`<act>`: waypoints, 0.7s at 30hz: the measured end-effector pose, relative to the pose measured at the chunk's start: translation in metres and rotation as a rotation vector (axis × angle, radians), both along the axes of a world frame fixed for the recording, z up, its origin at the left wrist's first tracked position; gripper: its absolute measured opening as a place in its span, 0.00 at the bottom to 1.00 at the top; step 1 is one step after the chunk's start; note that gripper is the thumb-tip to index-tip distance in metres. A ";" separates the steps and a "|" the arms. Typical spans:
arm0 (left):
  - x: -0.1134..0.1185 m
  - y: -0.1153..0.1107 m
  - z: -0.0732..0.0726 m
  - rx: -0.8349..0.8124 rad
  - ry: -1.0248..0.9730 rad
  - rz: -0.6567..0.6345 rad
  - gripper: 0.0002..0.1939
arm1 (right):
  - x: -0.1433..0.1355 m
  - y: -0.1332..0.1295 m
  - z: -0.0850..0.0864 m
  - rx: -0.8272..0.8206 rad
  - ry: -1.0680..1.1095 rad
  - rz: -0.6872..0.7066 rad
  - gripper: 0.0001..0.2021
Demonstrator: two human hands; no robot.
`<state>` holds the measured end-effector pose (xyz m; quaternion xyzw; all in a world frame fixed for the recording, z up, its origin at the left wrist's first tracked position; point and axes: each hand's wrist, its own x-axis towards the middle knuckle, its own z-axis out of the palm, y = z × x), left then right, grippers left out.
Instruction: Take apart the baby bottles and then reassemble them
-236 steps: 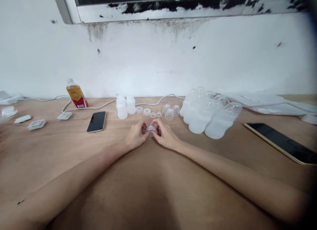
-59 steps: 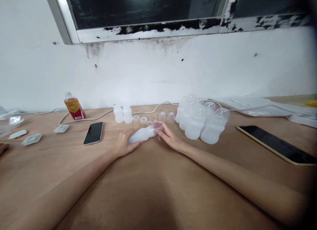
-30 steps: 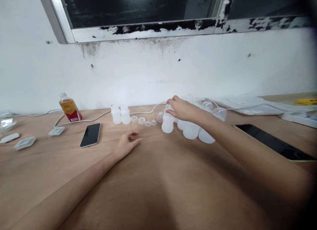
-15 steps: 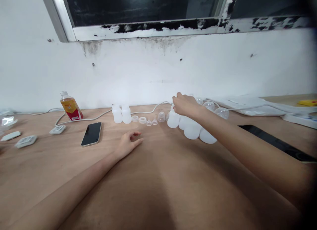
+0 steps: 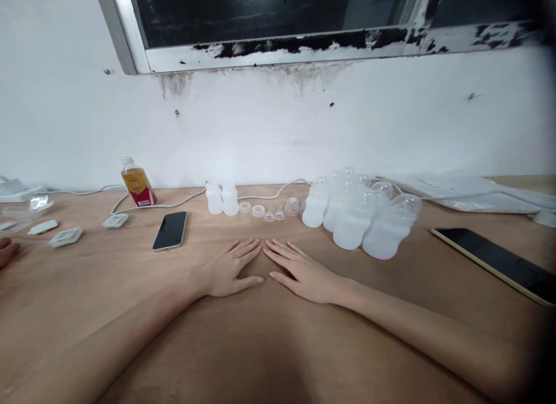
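Observation:
My left hand (image 5: 232, 268) and my right hand (image 5: 302, 272) lie flat on the wooden table (image 5: 269, 334), fingertips nearly meeting, with nothing in either. Behind them runs a row of baby bottle parts: two frosted bottle bodies without caps (image 5: 223, 199), two ring collars (image 5: 258, 211), two clear nipples (image 5: 274, 215) and a clear dome cap (image 5: 292, 206). A second dome is partly hidden beside the nearest bottle. To the right of the row stands a cluster of several frosted baby bottles (image 5: 353, 221) topped with clear domes.
A dark phone (image 5: 170, 230) lies left and a larger one (image 5: 495, 264) right. A drink bottle (image 5: 138, 184) stands by the white cable (image 5: 182, 204). Small white packs (image 5: 66, 237) lie at left, near another person's hand (image 5: 6, 250). Plastic bags (image 5: 456, 192) rest at the back right.
My right hand has left the bottle cluster and come down to the table beside my left hand. My left fingers have flattened out. Another person's hand now shows at the left edge.

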<state>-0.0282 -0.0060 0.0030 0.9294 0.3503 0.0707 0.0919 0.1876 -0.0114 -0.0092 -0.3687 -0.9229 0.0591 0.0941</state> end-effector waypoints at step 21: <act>0.001 0.005 -0.005 0.153 -0.041 -0.003 0.29 | 0.000 0.003 0.001 0.047 0.118 -0.009 0.24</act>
